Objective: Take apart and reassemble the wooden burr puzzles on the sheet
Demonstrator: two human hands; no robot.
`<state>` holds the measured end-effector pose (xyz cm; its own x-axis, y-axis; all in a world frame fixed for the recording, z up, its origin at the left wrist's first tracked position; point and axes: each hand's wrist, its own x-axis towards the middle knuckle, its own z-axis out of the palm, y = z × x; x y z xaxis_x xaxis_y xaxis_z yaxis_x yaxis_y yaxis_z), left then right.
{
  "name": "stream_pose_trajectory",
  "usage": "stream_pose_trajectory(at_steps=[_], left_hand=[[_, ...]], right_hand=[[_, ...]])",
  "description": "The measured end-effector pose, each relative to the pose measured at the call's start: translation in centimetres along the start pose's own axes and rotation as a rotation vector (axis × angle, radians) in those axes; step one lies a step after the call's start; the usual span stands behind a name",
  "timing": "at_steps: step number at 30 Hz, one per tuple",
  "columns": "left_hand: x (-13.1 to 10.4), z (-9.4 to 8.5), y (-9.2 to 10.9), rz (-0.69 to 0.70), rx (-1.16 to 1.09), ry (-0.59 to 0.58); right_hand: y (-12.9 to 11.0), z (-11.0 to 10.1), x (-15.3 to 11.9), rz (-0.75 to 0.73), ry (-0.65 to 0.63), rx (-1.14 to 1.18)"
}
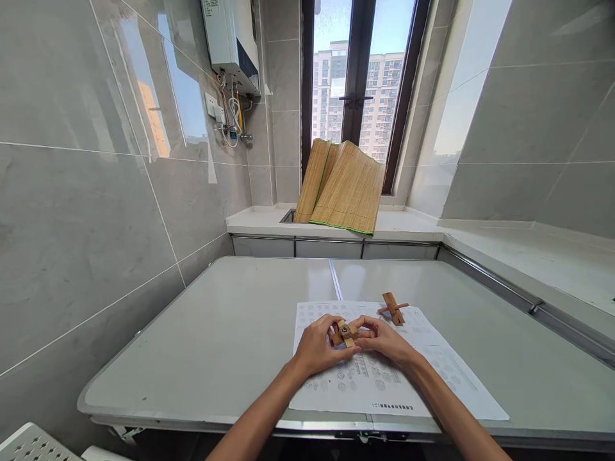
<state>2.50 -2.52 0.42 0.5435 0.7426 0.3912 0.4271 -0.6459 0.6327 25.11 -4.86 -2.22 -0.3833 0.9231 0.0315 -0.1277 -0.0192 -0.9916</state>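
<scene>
Both hands hold a small wooden interlocking puzzle [344, 331] just above a printed paper sheet. My left hand [318, 346] grips its left side, fingers behind and thumb stretched along the near side. From the right, my right hand [381, 339] pinches the puzzle's edge with its fingertips. A dark mark shows on the top block. The sheet [403, 390] carries rows of small line drawings of shapes. Behind my right hand, on the sheet's far edge, lies a separate brown wooden piece [394, 308] with a thin stick crossing it.
The sheet lies on a pale folding table [202, 339] with a metal seam down its middle. Beyond are a white counter [403, 218], a leaning bamboo mat [348, 186] and a window. Tiled walls stand at both sides. A white perforated seat [36, 445] shows at lower left.
</scene>
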Motion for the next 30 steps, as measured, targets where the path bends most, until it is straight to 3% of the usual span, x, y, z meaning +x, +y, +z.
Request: stream_pose_trajectory(at_steps=[10, 24, 30], left_hand=[[0.07, 0.03, -0.08, -0.044, -0.045, 0.054], [0.33, -0.53, 0.78, -0.121, -0.258, -0.062], [0.19, -0.62, 0.69, -0.112, -0.27, -0.103]], right_hand=[[0.04, -0.34, 0.37, -0.149, 0.07, -0.165], [0.01, -0.31, 0.08, -0.091, 0.187, -0.207], [-0.32, -0.21, -0.01, -0.128, 0.156, -0.234]])
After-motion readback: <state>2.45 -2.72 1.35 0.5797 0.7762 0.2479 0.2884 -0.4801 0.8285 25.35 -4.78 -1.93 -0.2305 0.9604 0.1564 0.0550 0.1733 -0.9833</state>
